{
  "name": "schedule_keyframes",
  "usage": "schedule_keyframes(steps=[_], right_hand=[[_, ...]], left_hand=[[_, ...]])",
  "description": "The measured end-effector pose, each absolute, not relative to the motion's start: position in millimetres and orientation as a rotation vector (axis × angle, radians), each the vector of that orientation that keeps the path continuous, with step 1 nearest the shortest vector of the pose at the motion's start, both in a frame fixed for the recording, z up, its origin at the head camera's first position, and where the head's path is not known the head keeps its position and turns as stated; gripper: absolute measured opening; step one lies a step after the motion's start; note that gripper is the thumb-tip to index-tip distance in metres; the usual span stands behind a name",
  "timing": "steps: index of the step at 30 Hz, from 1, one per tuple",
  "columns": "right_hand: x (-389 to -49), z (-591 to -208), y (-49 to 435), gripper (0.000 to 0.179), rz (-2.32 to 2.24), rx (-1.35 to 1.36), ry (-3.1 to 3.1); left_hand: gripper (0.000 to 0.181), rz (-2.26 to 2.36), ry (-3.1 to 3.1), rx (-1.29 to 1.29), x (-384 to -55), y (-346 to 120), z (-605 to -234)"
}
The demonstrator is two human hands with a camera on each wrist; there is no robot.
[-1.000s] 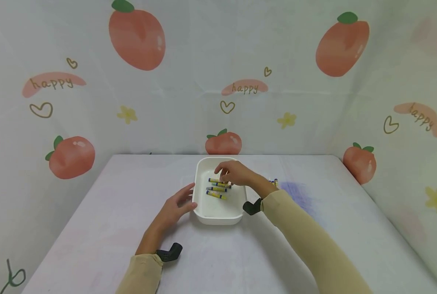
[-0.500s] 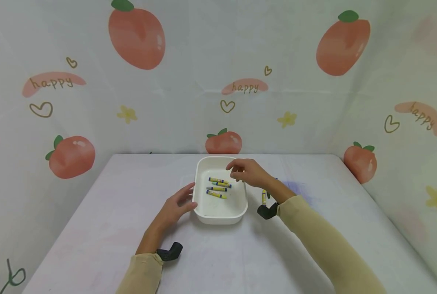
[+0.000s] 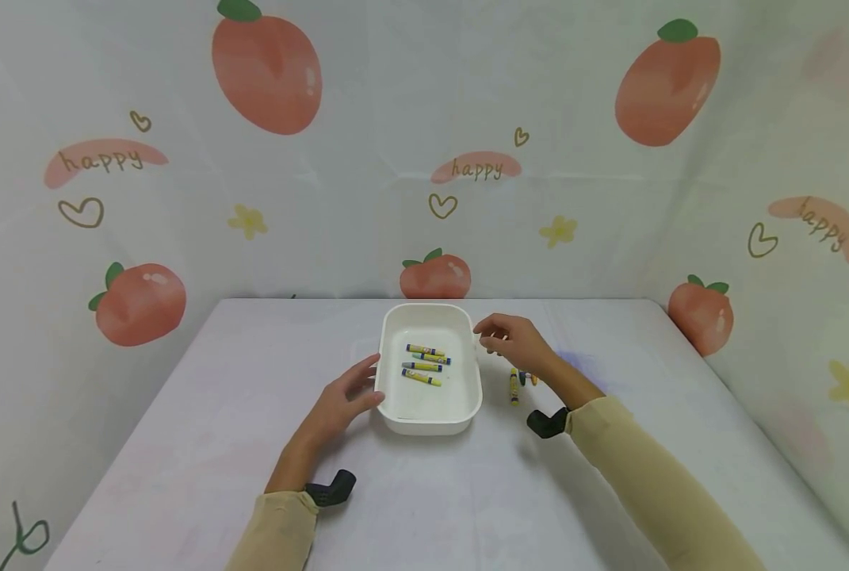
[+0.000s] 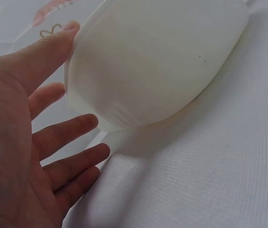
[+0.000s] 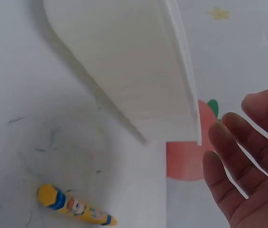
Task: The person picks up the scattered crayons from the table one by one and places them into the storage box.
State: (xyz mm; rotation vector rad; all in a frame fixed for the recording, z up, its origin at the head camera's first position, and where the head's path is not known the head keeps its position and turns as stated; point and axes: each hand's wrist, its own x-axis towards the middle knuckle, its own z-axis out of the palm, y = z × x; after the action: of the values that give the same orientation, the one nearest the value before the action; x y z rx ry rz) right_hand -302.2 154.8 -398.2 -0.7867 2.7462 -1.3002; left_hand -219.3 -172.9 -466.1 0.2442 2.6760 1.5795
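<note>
1. Pale cloth printed with peaches (image 3: pixel 367 95) forms the backdrop, behind a white-covered table (image 3: pixel 196 444).
2. On the table stands a white tray (image 3: pixel 426 428), level and between the two hands. It looks light, so gentle steadying should do; a hard push could slide it.
3. Left hand (image 3: pixel 340 403): thumb and fingers are spread apart, with the thumb at the tray's left rim. That contact seems enough for bracing; curling over the rim risks tipping it.
4. Right hand (image 3: pixel 518 339): just beside the tray's right rim, fingers slightly bent and a little apart, nothing held. Good handling here would mean clearing the rim and bringing thumb and forefinger down squarely on one stick.
5. Four crayons (image 3: pixel 422 367) lie inside the tray, roughly in a row. Leaving room beside them should prevent knocks.
6. One yellow crayon (image 3: pixel 514 387) lies on the table right of the tray, near other crayons (image 3: pixel 528 378) partly hidden by the right wrist. Pinching mid-barrel would probably stop rolling.
</note>
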Motion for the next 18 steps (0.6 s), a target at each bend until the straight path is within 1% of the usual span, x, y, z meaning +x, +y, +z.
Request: schedule_keyframes(steps=[12, 18], right_hand=[[-299, -414, 180, 0.016, -1.326, -0.761, 2.77], [-297, -424, 192, 0.018, -1.323, -0.753, 2.773]], left_hand=[[0.066, 1.569, 2.682, 0.238, -219, -172, -466], [0.067, 1.575, 2.681, 0.229, -218, -172, -467]])
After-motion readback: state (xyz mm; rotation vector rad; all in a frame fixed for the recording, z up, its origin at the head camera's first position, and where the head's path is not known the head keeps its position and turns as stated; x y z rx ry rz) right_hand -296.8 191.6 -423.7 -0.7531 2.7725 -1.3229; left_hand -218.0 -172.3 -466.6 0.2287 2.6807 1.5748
